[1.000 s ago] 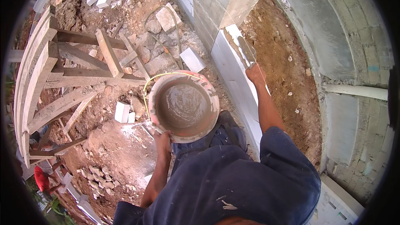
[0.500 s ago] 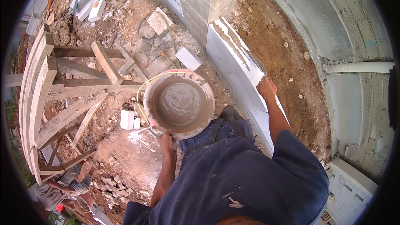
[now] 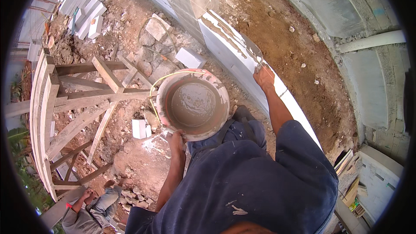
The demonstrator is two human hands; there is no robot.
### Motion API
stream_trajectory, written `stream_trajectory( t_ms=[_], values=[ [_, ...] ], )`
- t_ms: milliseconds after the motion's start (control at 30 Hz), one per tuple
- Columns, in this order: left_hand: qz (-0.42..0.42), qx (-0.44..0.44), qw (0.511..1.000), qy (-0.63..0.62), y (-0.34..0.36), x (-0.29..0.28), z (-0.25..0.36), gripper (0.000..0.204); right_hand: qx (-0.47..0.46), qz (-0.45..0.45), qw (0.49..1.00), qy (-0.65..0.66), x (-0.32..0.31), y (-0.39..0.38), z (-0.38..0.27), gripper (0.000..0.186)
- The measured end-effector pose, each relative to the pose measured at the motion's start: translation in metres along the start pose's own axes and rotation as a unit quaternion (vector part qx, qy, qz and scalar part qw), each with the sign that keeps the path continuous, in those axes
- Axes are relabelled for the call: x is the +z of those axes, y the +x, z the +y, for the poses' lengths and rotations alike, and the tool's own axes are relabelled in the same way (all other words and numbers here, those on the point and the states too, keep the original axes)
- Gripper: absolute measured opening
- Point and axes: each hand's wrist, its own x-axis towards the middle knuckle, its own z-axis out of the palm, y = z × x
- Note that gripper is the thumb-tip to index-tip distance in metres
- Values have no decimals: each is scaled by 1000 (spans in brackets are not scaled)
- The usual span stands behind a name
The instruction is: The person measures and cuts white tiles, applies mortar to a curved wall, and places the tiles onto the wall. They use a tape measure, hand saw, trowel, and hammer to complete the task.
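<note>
Along the white wall (image 3: 231, 57), your right hand (image 3: 264, 77), gripping the trowel (image 3: 254, 48), comes nearer, leaving mortar (image 3: 222, 33); left hand (image 3: 175, 141) pinches bucket (image 3: 223, 104).

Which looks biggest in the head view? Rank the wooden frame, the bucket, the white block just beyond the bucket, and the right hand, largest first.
1. Wooden frame
2. Bucket
3. White block and right hand: too alike to rank apart

— Is the handle of the trowel (image 3: 253, 48) visible?
— No, the right hand (image 3: 264, 77) covers it, and the bucket (image 3: 161, 104) hides some fingers of the left hand (image 3: 175, 141).
— And the co-worker (image 3: 82, 216)?
— Cut by the lower border, as the white pipe (image 3: 372, 41) is by the right one.
</note>
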Motion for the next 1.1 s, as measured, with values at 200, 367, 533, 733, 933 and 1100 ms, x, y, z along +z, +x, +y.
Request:
stream_trajectory(
  t_ms=[200,367,533,733,933,1100],
  values=[
    [22,-3,998,55,-24,14,-2,19,-41,-3,999,0,0,26,-4,36],
    [-24,-13,997,77,-26,18,-8,28,-26,-52,998,3,-23,3,9,34],
    [11,42,996,75,-54,35,4,17,-289,-52,955,28,-39,-105,11,35],
    [-16,44,997,56,-82,61,-13,17,-273,-238,928,-91,0,-127,-46,29],
    [-18,38,996,78,-67,38,-20,22,-80,-427,861,264,-20,-151,-6,31],
    [-11,20,999,47,-50,35,-18,21,-4,-456,772,442,-15,-137,19,29]
  ],
)
